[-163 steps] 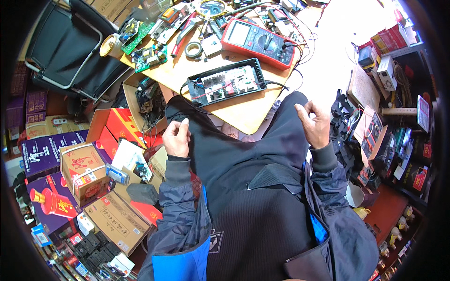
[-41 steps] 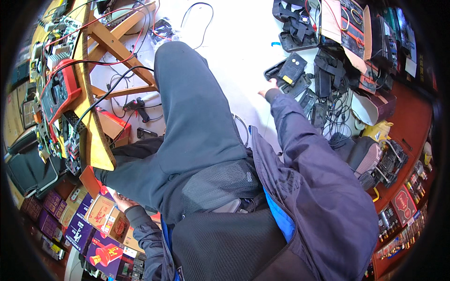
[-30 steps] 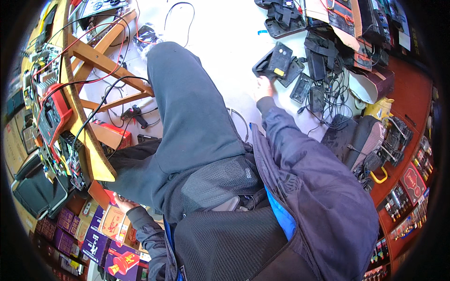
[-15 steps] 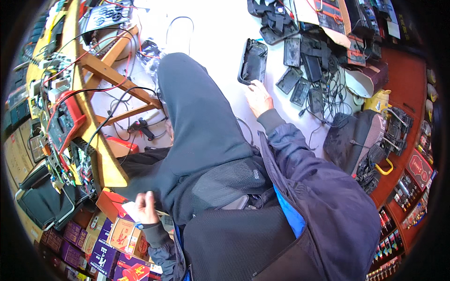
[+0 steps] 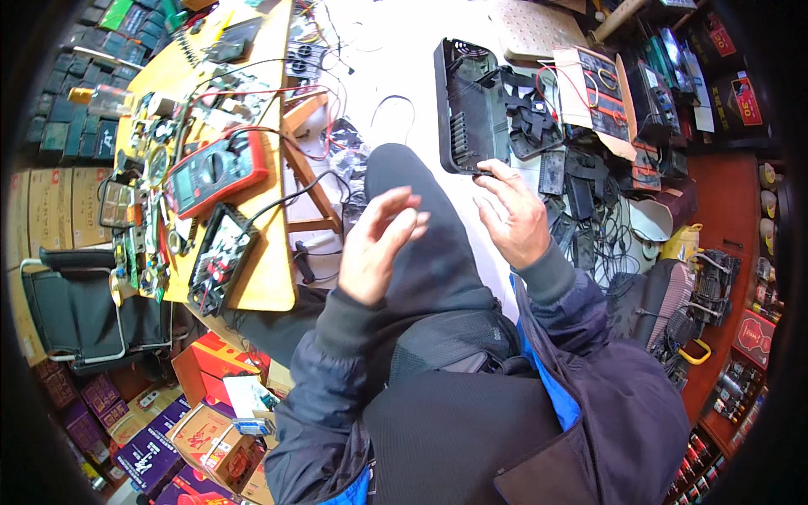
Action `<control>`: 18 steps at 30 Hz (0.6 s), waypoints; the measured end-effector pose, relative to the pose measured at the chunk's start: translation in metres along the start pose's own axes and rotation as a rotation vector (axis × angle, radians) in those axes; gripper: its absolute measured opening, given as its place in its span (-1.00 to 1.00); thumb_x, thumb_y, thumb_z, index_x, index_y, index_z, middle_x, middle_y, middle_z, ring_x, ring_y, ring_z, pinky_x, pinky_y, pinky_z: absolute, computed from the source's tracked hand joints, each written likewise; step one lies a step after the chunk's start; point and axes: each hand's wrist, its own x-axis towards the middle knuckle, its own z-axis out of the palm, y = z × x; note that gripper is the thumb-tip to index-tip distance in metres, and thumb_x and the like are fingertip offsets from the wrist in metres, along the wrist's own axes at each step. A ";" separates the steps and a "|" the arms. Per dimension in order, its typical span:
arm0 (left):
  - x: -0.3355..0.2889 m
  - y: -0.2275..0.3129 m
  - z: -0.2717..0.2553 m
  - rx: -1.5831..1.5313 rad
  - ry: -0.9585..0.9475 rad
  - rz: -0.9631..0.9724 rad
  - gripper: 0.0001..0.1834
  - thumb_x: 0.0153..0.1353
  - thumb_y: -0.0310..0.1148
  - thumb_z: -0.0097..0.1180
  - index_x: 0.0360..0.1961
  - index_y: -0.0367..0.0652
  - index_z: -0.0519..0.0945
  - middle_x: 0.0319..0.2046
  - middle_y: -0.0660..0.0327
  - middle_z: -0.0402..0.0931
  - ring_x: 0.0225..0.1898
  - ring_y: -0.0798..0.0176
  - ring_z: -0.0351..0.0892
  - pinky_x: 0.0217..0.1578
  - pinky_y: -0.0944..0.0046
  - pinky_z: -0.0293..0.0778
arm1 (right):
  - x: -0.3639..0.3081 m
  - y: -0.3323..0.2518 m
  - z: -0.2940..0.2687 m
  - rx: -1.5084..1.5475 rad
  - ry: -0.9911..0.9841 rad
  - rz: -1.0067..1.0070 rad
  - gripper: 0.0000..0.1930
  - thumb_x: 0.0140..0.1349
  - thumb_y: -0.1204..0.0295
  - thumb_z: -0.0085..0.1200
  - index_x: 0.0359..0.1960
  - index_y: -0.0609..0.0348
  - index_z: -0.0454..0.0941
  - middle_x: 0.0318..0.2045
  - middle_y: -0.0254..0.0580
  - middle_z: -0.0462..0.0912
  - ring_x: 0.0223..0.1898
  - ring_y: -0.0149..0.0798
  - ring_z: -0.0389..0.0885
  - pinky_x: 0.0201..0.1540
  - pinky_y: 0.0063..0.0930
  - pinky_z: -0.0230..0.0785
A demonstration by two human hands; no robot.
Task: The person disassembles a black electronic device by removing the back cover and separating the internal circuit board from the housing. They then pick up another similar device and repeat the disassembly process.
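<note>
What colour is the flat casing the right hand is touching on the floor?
Black: the casing, ribbed inside, shows best in the head view, with the right hand at its lower edge.

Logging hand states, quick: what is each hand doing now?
Left hand: open, holding nothing.
Right hand: fingertips pinching the black plastic housing at its edge.

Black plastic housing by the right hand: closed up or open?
Open. The black housing shows its ribbed hollow inside; the right hand pinches its lower edge.

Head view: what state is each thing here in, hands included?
Right hand: fingertips pinching the edge of the black casing.
Black casing: open, ribbed inside facing up, on the floor.
Left hand: empty, raised above the knee.
Red multimeter: flat on the yellow table, leads attached.
</note>
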 end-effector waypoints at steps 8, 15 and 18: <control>0.015 -0.021 0.003 -0.430 -0.012 0.136 -0.19 0.37 -0.53 0.31 0.55 -0.27 0.18 0.15 0.12 0.61 0.07 0.27 0.69 0.04 0.31 0.65 | -0.018 -0.080 0.016 -0.026 -0.161 -0.101 -0.62 0.18 0.61 0.36 0.06 0.37 0.67 0.19 0.07 0.65 0.19 0.10 0.67 0.26 -0.22 0.51; -0.008 -0.014 -0.032 -0.589 -0.048 0.113 -0.29 0.38 -0.54 0.24 0.51 -0.30 0.27 0.10 0.13 0.66 0.05 0.23 0.73 0.09 0.16 0.69 | -0.008 -0.120 0.001 0.241 -0.146 -0.064 -0.60 0.15 0.63 0.32 0.07 0.26 0.70 -0.05 -0.08 0.73 -0.39 -0.39 0.69 -0.22 -0.52 0.54; -0.025 -0.001 -0.047 -0.556 -0.059 0.080 -0.34 0.36 -0.53 0.16 0.48 -0.35 0.34 0.10 0.10 0.66 0.07 0.22 0.72 0.15 0.16 0.66 | 0.024 -0.127 -0.005 0.094 -0.084 -0.223 -0.58 0.13 0.64 0.25 0.09 0.21 0.71 -0.23 -0.19 0.64 -0.47 -0.44 0.53 -0.38 -0.54 0.40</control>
